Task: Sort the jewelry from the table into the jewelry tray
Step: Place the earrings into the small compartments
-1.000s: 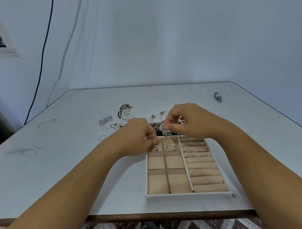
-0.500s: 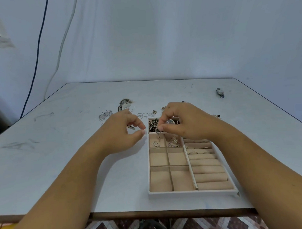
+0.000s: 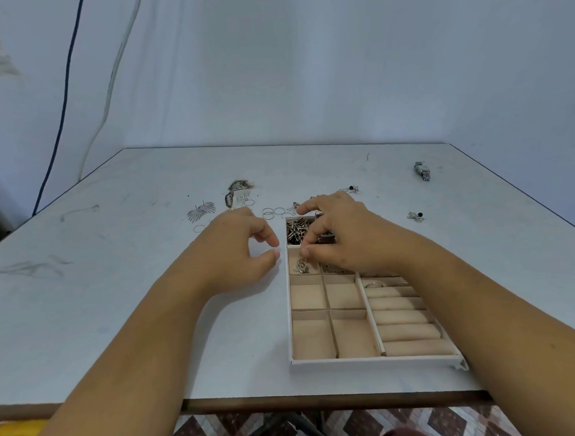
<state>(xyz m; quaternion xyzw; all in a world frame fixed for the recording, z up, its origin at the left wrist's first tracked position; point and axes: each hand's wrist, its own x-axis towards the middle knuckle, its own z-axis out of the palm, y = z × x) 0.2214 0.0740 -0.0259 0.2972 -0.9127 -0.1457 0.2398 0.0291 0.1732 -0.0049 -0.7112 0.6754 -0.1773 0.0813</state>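
Note:
The jewelry tray [image 3: 366, 363] has a white frame, beige square compartments and ring rolls, and lies at the table's front right. My right hand [image 3: 345, 238] hovers over its far end. Thumb and fingers pinch a small silver earring [image 3: 301, 265] that hangs down into the second compartment on the left. My left hand [image 3: 235, 252] rests just left of the tray with thumb and forefinger apart and nothing in them. The far-left compartment holds dark metal pieces [image 3: 298, 229]. A ring [image 3: 375, 284] sits in the ring rolls. The compartment under my right palm is mostly hidden.
Loose jewelry lies beyond the hands: wing-shaped earrings [image 3: 201, 211], leaf-shaped pieces [image 3: 238, 187], thin hoops [image 3: 273, 213], a black-beaded piece [image 3: 416, 216] and a metal band [image 3: 422, 171] at the far right. The table's front edge [image 3: 286, 400] is near.
My right hand has lowered from above the tray's far end into the left compartment with the earring. My left hand let go, drew back left of the tray and opened.

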